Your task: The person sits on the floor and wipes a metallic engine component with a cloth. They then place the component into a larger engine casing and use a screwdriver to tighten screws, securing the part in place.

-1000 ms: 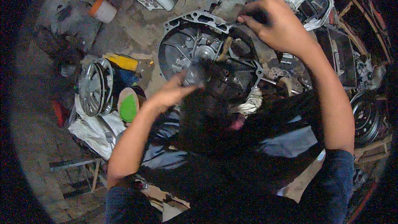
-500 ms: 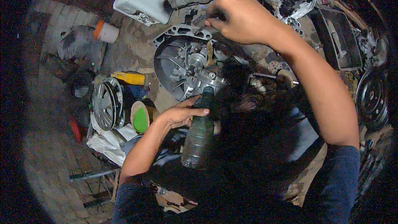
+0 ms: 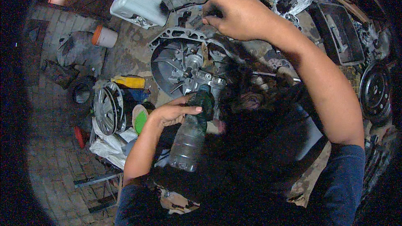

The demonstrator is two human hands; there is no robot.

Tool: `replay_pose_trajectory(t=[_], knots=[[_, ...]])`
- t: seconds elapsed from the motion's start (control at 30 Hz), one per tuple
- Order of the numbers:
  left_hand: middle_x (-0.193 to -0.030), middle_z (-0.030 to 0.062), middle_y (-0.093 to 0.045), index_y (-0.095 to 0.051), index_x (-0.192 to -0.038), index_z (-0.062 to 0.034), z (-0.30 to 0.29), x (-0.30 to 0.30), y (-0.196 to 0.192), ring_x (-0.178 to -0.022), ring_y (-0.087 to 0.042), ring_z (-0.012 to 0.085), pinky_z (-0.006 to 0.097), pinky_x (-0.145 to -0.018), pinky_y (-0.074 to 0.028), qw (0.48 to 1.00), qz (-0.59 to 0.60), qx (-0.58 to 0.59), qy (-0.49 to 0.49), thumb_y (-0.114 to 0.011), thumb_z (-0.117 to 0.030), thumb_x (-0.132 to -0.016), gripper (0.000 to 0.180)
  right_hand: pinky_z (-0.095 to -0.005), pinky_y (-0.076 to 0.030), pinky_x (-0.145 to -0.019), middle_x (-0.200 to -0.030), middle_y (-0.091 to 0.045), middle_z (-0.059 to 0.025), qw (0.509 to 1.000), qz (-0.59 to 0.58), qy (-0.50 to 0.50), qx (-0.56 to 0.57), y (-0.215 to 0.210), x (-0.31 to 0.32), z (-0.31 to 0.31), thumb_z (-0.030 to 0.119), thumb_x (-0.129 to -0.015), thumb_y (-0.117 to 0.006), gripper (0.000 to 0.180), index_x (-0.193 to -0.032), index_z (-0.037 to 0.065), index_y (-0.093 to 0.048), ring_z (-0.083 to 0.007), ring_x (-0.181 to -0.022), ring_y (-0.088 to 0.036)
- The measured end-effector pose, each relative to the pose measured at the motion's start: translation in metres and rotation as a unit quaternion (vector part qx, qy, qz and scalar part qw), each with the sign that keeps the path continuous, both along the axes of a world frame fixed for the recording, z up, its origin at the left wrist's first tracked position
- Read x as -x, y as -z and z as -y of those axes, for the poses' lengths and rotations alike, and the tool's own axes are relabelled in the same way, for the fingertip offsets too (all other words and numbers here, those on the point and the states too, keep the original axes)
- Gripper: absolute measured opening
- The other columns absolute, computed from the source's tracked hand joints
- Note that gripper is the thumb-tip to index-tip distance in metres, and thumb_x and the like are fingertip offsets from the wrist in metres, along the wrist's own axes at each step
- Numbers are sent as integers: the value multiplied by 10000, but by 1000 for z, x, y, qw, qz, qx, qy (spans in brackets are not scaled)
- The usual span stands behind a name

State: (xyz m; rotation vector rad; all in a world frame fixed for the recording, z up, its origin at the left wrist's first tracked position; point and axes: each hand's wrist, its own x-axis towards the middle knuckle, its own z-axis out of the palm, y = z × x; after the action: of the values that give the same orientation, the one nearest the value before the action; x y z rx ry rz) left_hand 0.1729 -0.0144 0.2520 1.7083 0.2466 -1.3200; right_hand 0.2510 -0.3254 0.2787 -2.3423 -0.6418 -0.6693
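A clear plastic bottle (image 3: 188,138) with a dark neck is in my left hand (image 3: 173,113), whose thumb lies across its upper part. The bottle slants, base toward me, its neck end by a metal block at the near side of a grey bell-shaped gearbox housing (image 3: 161,73). Inside the housing, a shaft (image 3: 194,61) with splines shows in the middle. My right hand (image 3: 236,14) is curled closed above the housing's far rim; what its fingers hold, if anything, is hidden. Deep shadow covers the area right of the bottle.
A grey-white jerrycan (image 3: 140,2) stands beyond the housing. To the left are an orange-rimmed tub (image 3: 104,36), a wheel cover (image 3: 106,111), a yellow container (image 3: 130,82) and a green-topped can (image 3: 140,119). At the right lie a black tray (image 3: 341,37) and a dark wheel rim (image 3: 374,92).
The bottle's base has swung left, so it slants more. My right hand sits slightly higher and farther left, still curled. The whole view has shifted a little.
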Motion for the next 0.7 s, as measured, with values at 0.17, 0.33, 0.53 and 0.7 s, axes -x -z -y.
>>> replay_pose_trajectory(t=[0.17, 0.33, 0.53, 0.7], knots=[[-1339, 174, -612, -359, -1507, 30, -4, -10, -15, -1189, -605, 262, 351, -1010, -478, 985, 96, -118, 88, -849, -372, -799, 950, -537, -575, -801, -884, -707, -262, 1000, -22, 8, 17, -3, 2, -2, 266, -815, -723, 293, -934, -2, -715, -448, -865, -698], [-1441, 202, -515, -161, -1575, 46, -38, -41, -29, -1278, -539, 290, 351, -1090, -409, 951, 256, -171, -25, -896, -298, -752, 1156, -509, -550, -837, -915, -706, -243, 998, -63, -4, 25, -5, 5, -3, 264, -841, -738, 266, -952, 22, -729, -429, -908, -680], [-1423, 273, -520, -99, -1560, 87, -78, -65, -9, -1287, -547, 301, 374, -1084, -421, 836, 490, -246, -18, -894, -372, -745, 1228, -445, -512, -865, -945, -712, -200, 999, -41, 14, 20, 9, 1, -3, 210, -871, -745, 201, -947, 23, -745, -373, -938, -662], [-1328, 339, -564, -110, -1555, 55, -103, -86, 52, -1223, -593, 430, 448, -1031, -472, 783, 553, -283, 37, -869, -393, -767, 1183, -433, -513, -875, -939, -716, -194, 995, -89, -11, 39, 3, -2, -14, 213, -875, -747, 202, -935, 21, -745, -368, -936, -663]])
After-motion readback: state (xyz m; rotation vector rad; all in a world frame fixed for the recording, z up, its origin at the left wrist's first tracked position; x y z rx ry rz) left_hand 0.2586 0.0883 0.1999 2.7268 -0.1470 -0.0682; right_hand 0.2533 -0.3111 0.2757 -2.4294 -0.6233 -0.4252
